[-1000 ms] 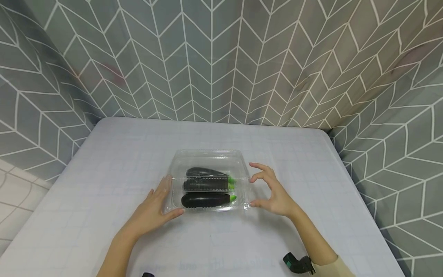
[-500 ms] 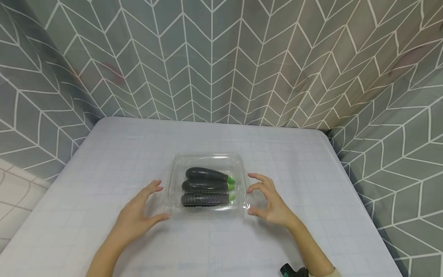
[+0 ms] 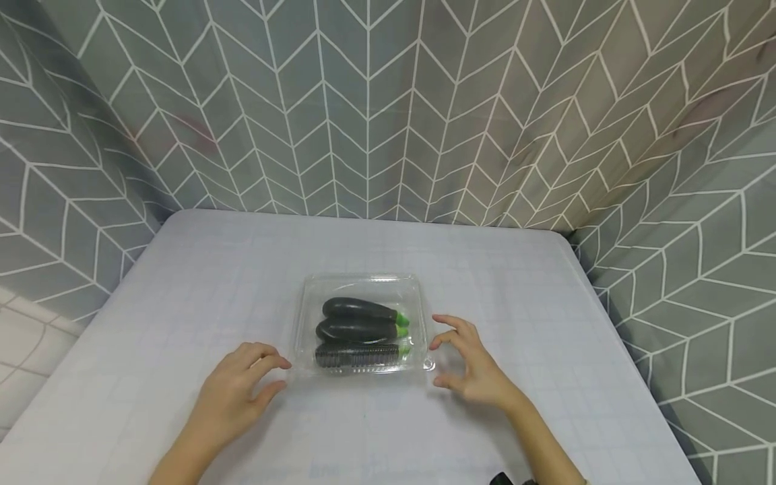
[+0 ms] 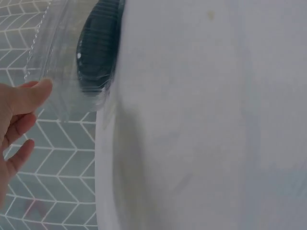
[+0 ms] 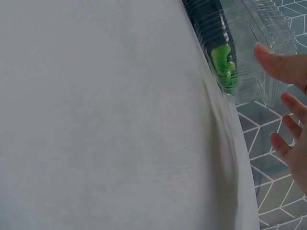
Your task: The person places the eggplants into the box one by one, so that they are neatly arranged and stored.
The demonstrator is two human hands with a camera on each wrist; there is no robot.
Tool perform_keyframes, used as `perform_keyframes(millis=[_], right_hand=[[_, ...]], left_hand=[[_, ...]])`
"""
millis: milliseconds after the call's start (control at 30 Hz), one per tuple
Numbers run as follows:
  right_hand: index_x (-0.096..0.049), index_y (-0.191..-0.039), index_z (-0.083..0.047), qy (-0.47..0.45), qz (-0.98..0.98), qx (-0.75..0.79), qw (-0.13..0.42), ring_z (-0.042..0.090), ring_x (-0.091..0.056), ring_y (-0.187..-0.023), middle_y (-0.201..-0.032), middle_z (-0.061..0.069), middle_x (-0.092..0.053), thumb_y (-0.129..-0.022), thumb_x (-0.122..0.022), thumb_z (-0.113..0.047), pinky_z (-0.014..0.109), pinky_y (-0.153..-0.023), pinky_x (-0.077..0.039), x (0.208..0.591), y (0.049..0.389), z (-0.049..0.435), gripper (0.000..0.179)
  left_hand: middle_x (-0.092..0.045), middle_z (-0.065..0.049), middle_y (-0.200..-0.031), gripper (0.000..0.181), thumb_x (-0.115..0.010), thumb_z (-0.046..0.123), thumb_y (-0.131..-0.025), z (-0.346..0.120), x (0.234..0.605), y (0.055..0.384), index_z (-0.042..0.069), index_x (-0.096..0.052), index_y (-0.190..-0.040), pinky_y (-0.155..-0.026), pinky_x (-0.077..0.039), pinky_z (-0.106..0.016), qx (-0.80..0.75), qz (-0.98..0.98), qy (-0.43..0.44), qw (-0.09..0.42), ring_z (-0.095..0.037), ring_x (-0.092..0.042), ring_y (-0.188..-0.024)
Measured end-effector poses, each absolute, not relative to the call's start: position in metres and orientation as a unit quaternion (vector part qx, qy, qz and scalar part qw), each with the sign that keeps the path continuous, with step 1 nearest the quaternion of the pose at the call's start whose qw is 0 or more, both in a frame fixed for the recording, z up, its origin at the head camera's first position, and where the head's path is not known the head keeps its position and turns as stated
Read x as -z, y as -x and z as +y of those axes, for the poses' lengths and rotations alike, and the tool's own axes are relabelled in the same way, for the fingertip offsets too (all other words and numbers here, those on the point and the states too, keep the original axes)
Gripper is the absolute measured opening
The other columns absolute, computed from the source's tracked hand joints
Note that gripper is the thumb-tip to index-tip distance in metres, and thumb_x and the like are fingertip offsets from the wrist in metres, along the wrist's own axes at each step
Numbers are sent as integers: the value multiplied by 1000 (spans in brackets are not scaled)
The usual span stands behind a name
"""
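A clear plastic clamshell box (image 3: 364, 283) lies on the table, its ridged clear lid edge in front of the nearest eggplant. Inside are three dark eggplants with bright green stem ends pointing right: the back one (image 3: 358, 308), the middle one (image 3: 354, 330) and the front one (image 3: 358, 355). My left hand (image 3: 233, 391) is just off the box's left side, fingers loosely bent, holding nothing. On the other side, my right hand (image 3: 475, 367) has thumb and fingers spread apart beside the box's right edge, gripping nothing. Whether its fingertips touch the plastic I cannot tell.
A white cloth covers the table (image 3: 485, 269). Grey curtains (image 3: 364, 108) with white chevron lines hang behind and at both sides. A small black object (image 3: 501, 479) shows at the bottom edge beside my right forearm.
My left hand has drawn back from the box's left side, its fingers bending more. The lid's ridged edge has shifted from the middle eggplant to the front one. My right hand stays alongside.
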State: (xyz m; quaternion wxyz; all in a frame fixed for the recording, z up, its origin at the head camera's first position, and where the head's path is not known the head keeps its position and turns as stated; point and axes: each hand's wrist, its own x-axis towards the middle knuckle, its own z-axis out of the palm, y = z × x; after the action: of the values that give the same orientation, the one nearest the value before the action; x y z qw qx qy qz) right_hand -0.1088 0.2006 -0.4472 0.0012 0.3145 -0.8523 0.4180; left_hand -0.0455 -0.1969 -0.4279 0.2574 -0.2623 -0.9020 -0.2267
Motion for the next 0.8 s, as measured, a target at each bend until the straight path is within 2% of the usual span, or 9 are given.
perform_keyframes(millis=[167, 300, 400, 533, 700, 767, 800], right_hand=[[-56, -107, -20, -315, -857, -407, 1, 25, -24, -135, -147, 11, -37, -63, -86, 0, 60, -97, -36, 450, 107, 201, 57], [-56, -107, -19, -315, -859, -404, 5, 25, -25, -135, -146, 8, -38, -63, -86, 2, 59, -98, -37, 449, 107, 201, 57], [-56, -106, -19, -316, -858, -404, 7, 26, -26, -134, -146, 7, -39, -63, -86, 2, 60, -98, -36, 448, 107, 201, 56], [-56, -106, -19, -316, -858, -404, 8, 27, -26, -134, -145, 6, -39, -63, -86, 1, 60, -98, -36, 448, 106, 200, 56], [-56, -106, -16, -316, -857, -406, 8, 27, -26, -134, -145, 6, -39, -62, -85, 2, 61, -98, -35, 450, 106, 200, 56], [-56, -106, -15, -314, -857, -408, 7, 27, -26, -134, -145, 6, -40, -63, -85, 2, 61, -98, -35, 450, 106, 200, 55], [-56, -106, -14, -313, -857, -410, 6, 27, -26, -134, -145, 7, -40, -63, -85, 2, 61, -99, -35, 450, 106, 199, 55]], left_hand=[[-61, 4, -92, 17, -72, 20, -70, -191, 435, 51, 13, -68, -85, -74, -49, -38, 184, -892, 288, 296, -18, -58, -85], [-62, 1, -89, 17, -71, 17, -69, -187, 436, 56, 9, -67, -83, -72, -50, -40, 163, -879, 313, 321, -20, -59, -82], [-62, 0, -88, 20, -74, 12, -65, -186, 435, 57, 7, -66, -83, -71, -51, -40, 148, -879, 324, 316, -21, -59, -81], [-61, -1, -86, 18, -74, 8, -67, -185, 432, 56, 5, -66, -83, -71, -51, -37, 142, -888, 319, 298, -20, -58, -79], [-62, -1, -82, 5, -68, 7, -76, -184, 429, 56, 3, -68, -80, -68, -50, -36, 160, -886, 314, 300, -19, -58, -75], [-63, -1, -81, 11, -61, 10, -83, -183, 428, 56, 3, -69, -79, -67, -50, -35, 166, -883, 316, 305, -18, -58, -74], [-63, -1, -81, 12, -61, 10, -83, -183, 427, 56, 3, -69, -78, -67, -50, -35, 168, -882, 316, 306, -18, -57, -73]])
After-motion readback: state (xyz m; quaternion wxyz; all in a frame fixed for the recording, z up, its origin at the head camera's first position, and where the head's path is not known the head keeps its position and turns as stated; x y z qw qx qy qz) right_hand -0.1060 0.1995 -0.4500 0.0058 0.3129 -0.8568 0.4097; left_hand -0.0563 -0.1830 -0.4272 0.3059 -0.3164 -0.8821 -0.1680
